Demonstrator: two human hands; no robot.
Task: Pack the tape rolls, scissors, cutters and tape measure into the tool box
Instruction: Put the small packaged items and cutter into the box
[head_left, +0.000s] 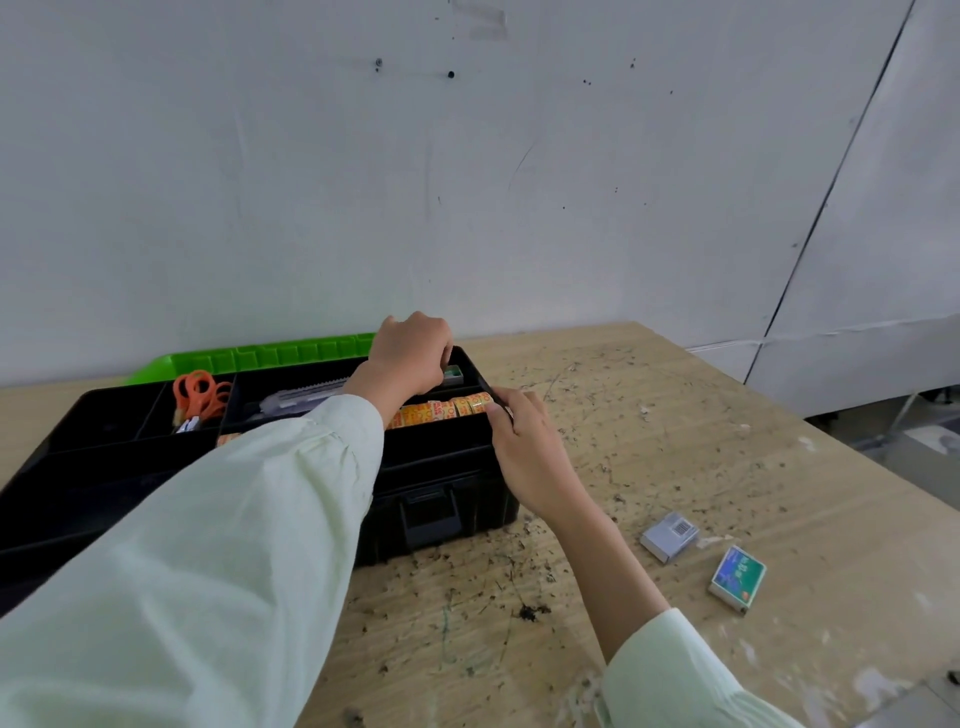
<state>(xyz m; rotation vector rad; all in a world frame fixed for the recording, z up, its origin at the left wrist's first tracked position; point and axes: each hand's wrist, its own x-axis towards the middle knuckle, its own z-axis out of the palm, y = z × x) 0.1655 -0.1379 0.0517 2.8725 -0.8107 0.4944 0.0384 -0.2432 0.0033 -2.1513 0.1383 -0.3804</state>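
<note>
The left sleeve (234, 545) covers the middle of the tool box (441, 499), hiding part of the row of tape rolls (457, 406) and one end of the cutter (296, 400). The left hand (410, 353) curls down into the far right compartment, and whether its fingers hold anything cannot be told (only a corner of a small green-and-white box (453, 372) peeks out beneath). The right hand (524, 447) curls over the tool box's right rim, fingertips out of sight. The tool box's left end is cut off by the picture's edge. Print on the grey box (669, 535) and the green box (737, 578) on the desk (675, 415) is too small to read.
</note>
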